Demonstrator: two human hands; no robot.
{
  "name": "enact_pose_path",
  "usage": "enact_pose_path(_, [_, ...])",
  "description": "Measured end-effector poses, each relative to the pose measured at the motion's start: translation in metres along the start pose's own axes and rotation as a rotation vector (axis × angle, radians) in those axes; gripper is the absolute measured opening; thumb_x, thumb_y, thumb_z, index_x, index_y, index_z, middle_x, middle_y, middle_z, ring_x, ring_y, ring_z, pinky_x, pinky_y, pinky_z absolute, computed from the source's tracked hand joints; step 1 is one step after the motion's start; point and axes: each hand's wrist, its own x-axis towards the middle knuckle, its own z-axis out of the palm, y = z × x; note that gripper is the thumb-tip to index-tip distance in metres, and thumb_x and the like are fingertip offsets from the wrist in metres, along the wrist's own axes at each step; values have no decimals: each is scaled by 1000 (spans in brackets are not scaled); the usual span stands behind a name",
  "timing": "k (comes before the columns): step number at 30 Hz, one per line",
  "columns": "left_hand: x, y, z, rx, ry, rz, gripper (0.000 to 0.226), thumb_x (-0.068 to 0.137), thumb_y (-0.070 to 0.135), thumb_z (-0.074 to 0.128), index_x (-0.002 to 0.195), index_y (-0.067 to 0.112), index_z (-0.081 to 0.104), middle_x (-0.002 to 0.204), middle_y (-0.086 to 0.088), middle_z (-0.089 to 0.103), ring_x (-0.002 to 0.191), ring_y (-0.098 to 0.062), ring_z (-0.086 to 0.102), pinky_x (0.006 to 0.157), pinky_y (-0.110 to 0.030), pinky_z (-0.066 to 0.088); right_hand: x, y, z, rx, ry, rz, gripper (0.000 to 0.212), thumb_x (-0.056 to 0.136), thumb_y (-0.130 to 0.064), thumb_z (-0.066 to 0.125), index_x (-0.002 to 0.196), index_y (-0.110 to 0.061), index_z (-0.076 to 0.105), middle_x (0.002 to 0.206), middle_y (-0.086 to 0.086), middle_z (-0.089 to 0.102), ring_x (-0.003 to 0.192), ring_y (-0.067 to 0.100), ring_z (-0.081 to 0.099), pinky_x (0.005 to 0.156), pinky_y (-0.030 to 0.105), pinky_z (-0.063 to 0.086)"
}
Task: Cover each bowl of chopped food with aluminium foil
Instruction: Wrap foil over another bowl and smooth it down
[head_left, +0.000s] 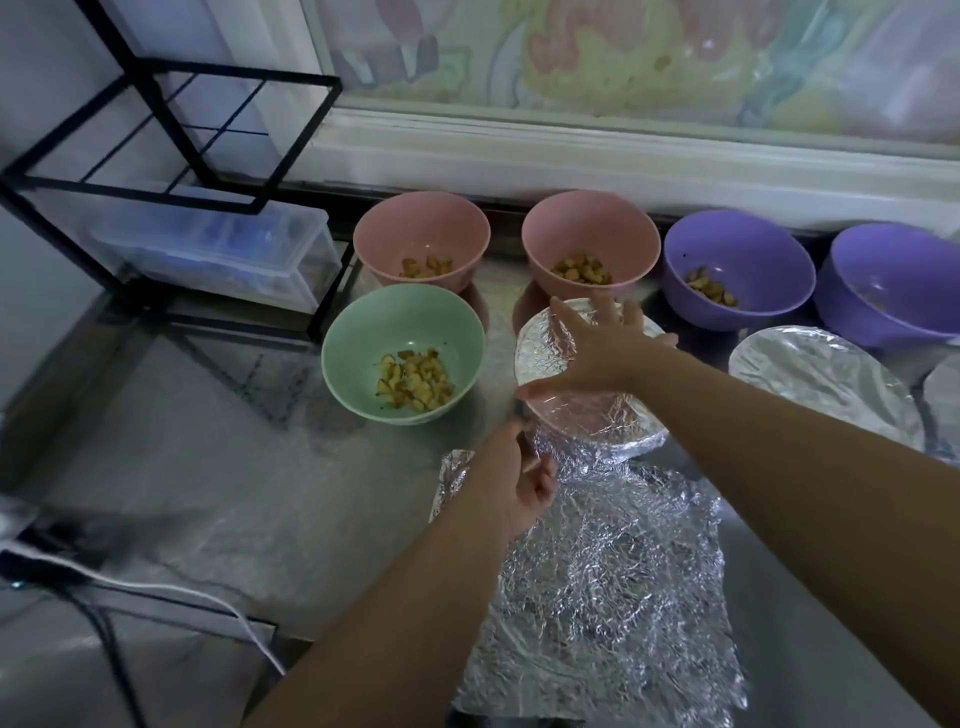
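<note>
My right hand lies spread flat on the foil capping the middle bowl, holding it taut. My left hand pinches the loose edge at the near rim. Tucking it snugly under, all round, should seal best.

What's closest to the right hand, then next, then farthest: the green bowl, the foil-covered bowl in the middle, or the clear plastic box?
1. Foil-covered bowl: right under the right hand, touching it.
2. Green bowl: just to the left, beside the covered one.
3. Plastic box: far off at the back left.
</note>
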Motion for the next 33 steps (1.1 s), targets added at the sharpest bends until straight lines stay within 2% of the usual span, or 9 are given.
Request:
enact_pose_path(3, [0, -1, 2, -74, -46, -10, 24, 99, 32, 58, 94, 9, 56, 59, -2, 59, 56, -13, 54, 49, -22, 45, 0, 1, 2, -9, 22, 3, 138, 47, -101, 56, 156, -51, -11, 167, -1, -23, 152, 44, -18, 104, 87, 5])
enact_pose_path(6, [3, -2, 2, -115, -34, 10, 20, 99, 22, 58, 94, 3, 56, 76, -12, 64, 69, -19, 61, 59, -28, 55, 0, 1, 1, -21, 17, 1, 136, 49, -100, 56, 156, -51, -12, 167, 0, -25, 152, 44, -19, 105, 86, 5])
enact_pose_path(11, [6, -1, 7, -91, 2, 54, 10, 101, 8, 52, 94, 1, 54, 83, -14, 61, 73, -19, 61, 61, -29, 56, 0, 1, 2, -33, 16, -3, 135, 51, -101, 55, 156, -50, -13, 167, 0, -25, 152, 44, -18, 105, 86, 5])
enact_pose_path(16, [4, 6, -1, -59, -108, 92, 12, 100, -2, 41, 94, 2, 52, 91, -19, 58, 82, -26, 63, 71, -35, 57, -1, 1, 3, -49, 22, 0, 133, 54, -101, 54, 155, -50, -15, 167, 0, -26, 152, 44, -17, 106, 85, 6])
enact_pose_path(20, [8, 9, -12, -2, -231, 112, 16, 92, -9, 44, 103, 2, 51, 96, -20, 61, 86, -28, 67, 77, -36, 58, -2, 0, 3, -48, 20, -5, 133, 54, -100, 54, 155, -49, -15, 166, 0, -27, 152, 43, -18, 105, 85, 6])
enact_pose_path(23, [8, 9, -15, 135, -304, 164, 27, 90, -16, 46, 113, -1, 52, 94, -15, 67, 91, -24, 67, 88, -35, 57, -3, 0, 2, -49, 16, 0, 132, 55, -100, 54, 155, -49, -16, 166, 0, -27, 152, 43, -18, 106, 84, 6])
enact_pose_path(26, [11, 7, -16, 247, -298, 224, 42, 89, -13, 59, 129, -4, 49, 110, -19, 67, 98, -23, 69, 91, -31, 57, -5, -1, 2, -52, 17, -1, 132, 56, -100, 54, 156, -49, -16, 166, 1, -27, 152, 43, -18, 106, 84, 6])
enact_pose_path(28, [13, 6, -17, 290, -266, 270, 40, 89, -8, 64, 126, -5, 50, 112, -20, 67, 97, -21, 70, 88, -28, 58, -6, -2, 1, -51, 16, 0, 132, 57, -99, 54, 156, -48, -16, 166, 1, -27, 152, 43, -18, 106, 84, 6])
enact_pose_path(33, [18, 11, -21, 460, -239, 350, 8, 92, -2, 63, 99, 1, 61, 97, -15, 68, 89, -17, 69, 86, -24, 58, -7, -2, 1, -47, 12, -1, 131, 57, -98, 55, 156, -48, -15, 166, 1, -27, 152, 43, -18, 107, 84, 6])
